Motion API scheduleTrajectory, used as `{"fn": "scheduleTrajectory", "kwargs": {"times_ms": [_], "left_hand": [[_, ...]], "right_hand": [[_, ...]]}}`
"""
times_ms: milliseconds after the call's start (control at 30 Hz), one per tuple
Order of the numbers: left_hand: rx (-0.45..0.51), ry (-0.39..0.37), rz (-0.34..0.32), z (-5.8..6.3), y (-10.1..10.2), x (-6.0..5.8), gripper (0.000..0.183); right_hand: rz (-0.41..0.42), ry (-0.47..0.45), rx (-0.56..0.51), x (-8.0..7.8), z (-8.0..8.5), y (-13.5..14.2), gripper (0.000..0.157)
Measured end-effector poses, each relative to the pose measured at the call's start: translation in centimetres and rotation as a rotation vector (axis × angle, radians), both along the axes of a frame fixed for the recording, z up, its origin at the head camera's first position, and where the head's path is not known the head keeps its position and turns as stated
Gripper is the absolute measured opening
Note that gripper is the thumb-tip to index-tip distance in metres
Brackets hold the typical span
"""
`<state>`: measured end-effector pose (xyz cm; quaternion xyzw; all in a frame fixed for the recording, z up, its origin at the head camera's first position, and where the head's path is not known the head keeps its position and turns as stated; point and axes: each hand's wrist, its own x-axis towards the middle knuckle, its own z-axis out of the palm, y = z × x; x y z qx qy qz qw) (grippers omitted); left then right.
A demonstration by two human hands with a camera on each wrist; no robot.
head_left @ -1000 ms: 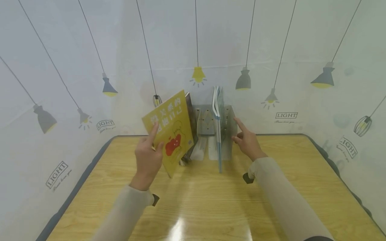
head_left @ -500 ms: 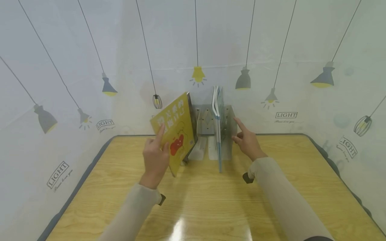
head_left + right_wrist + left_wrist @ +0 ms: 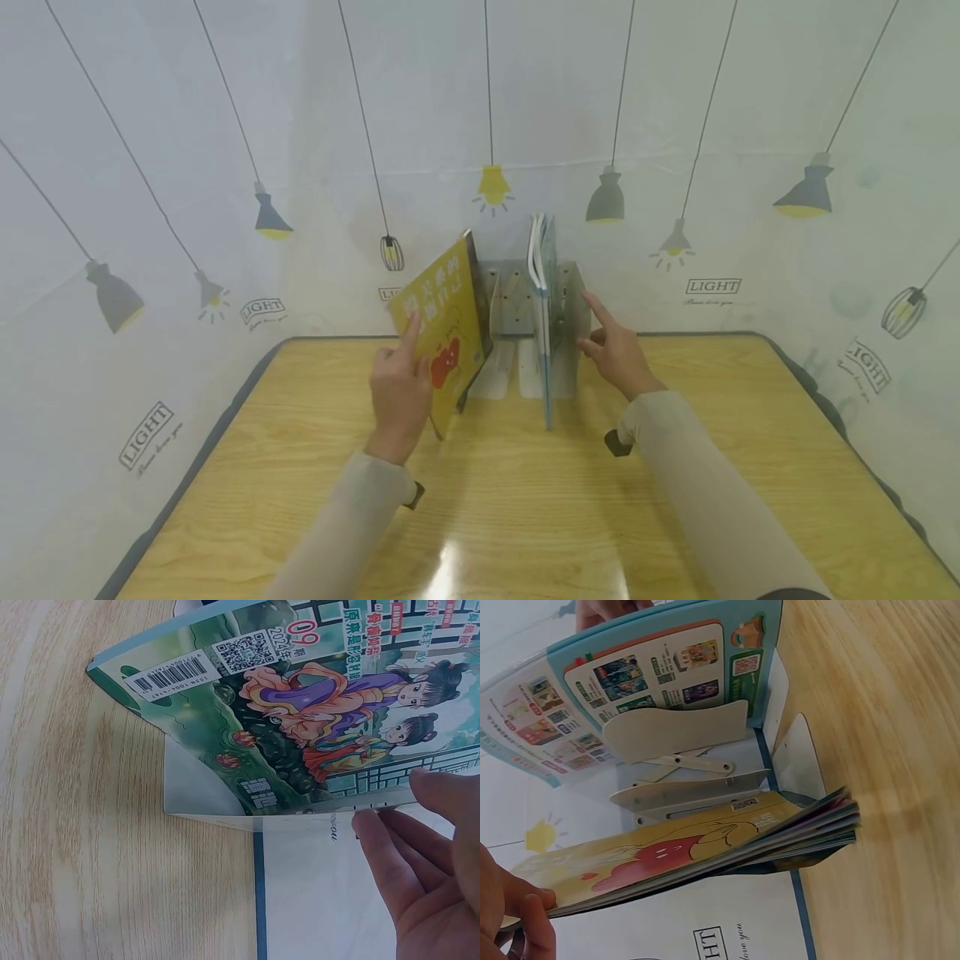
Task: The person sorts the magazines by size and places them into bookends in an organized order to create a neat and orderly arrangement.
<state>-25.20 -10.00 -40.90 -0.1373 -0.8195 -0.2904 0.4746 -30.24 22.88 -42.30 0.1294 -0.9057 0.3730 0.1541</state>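
My left hand (image 3: 401, 396) holds a yellow magazine (image 3: 450, 329) with a red cartoon figure on its cover. In the left wrist view, fingertips (image 3: 536, 904) grip its edge and its loose pages fan apart. The magazine stands tilted, at the left side of a white metal expandable bookend (image 3: 491, 375) with a crisscross linkage. A dark cover edge shows behind it. My right hand (image 3: 618, 354) pinches the bookend's right plate at its outer edge. A blue-edged magazine (image 3: 542, 333) stands upright inside that plate; its illustrated cover (image 3: 322, 712) faces the right wrist camera.
The bookend stands on a wood-grain table (image 3: 517, 500), near its back edge. Behind and at both sides hangs a pale wall covering (image 3: 420, 108) printed with lamps and the word LIGHT.
My left hand and the yellow magazine have moved right, closer to the bookend, and the cover has turned more edge-on. My right hand and the blue-edged magazine have stayed in place.
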Motion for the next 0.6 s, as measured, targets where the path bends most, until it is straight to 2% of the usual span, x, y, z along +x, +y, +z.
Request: {"fn": "scheduleTrajectory", "kwargs": {"times_ms": [333,600], "left_hand": [[-0.026,-0.035,0.015,-1.3,0.4,-1.0,0.072],[-0.053,0.018,0.036,-2.4,0.6,-1.6,0.07]], "right_hand": [[0.001,0.002,-0.003,-0.2,-0.1,0.1,0.08],[-0.004,-0.009,0.0,-0.3,0.0,0.0,0.08]]}}
